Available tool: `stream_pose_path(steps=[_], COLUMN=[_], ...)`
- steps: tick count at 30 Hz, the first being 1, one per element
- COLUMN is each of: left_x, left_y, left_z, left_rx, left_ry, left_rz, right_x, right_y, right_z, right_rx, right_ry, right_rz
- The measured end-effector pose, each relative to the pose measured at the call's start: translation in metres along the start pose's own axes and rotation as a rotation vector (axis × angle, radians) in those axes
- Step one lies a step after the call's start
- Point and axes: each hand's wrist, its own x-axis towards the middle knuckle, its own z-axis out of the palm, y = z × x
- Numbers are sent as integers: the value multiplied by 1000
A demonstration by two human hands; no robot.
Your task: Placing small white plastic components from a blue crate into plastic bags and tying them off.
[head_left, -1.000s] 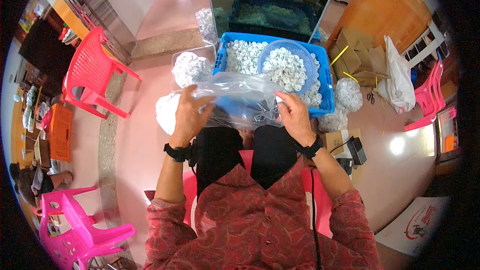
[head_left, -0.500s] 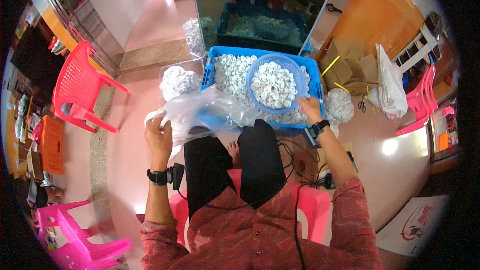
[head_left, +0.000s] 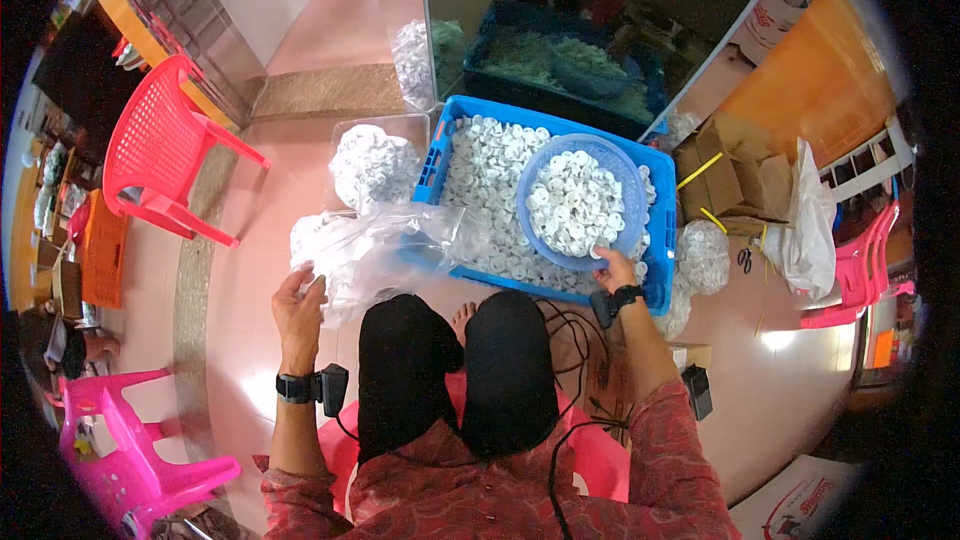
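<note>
A clear plastic bag (head_left: 385,255) stretches from my left hand toward the near left corner of a blue crate (head_left: 432,172). My left hand (head_left: 300,302) pinches the bag's near left edge. White round plastic pieces (head_left: 492,155) fill much of the crate. On top of them sits a round blue basket (head_left: 637,202), heaped with the same kind of pieces (head_left: 575,198). At the basket's near right rim is my right hand (head_left: 620,272), closed there with its thumb over the edge; part of its fingers is hidden.
Filled clear bags of white pieces (head_left: 372,165) stand left of the crate, another (head_left: 703,255) to its right. A glass panel (head_left: 590,0) rises behind. Right lie a cardboard box (head_left: 735,180), scissors (head_left: 744,259) and a white sack (head_left: 808,230). A pink chair (head_left: 160,155) stands left.
My view has shifted, so the crate sits lower and further right. My right hand has come onto the basket's near rim. The bag still hangs from my left hand, now lying flatter.
</note>
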Motion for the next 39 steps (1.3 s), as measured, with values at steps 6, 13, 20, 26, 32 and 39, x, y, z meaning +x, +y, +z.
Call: stream_pose_path(steps=[6, 13, 20, 26, 32, 39], left_x=[0, -2, 4, 15, -6, -14], left_y=[-3, -1, -9, -24, 4, 23], left_z=[5, 9, 8, 17, 31, 25], left_rx=[24, -3, -24, 84, -21, -28], left_ry=[-53, -79, -70, -43, -209, -351], left_rz=[-1, -21, -24, 151, 155, 289], right_x=[-2, -54, -145, -260, -340, -367], right_y=[-1, -40, -61, -94, -73, -16], right_z=[-6, 16, 13, -2, 10, 17], right_rx=[183, 67, 94, -94, -103, -267], right_ry=[-70, 49, -69, -333, -484, -497], right_rz=[-31, -125, -103, -211, -98, -91])
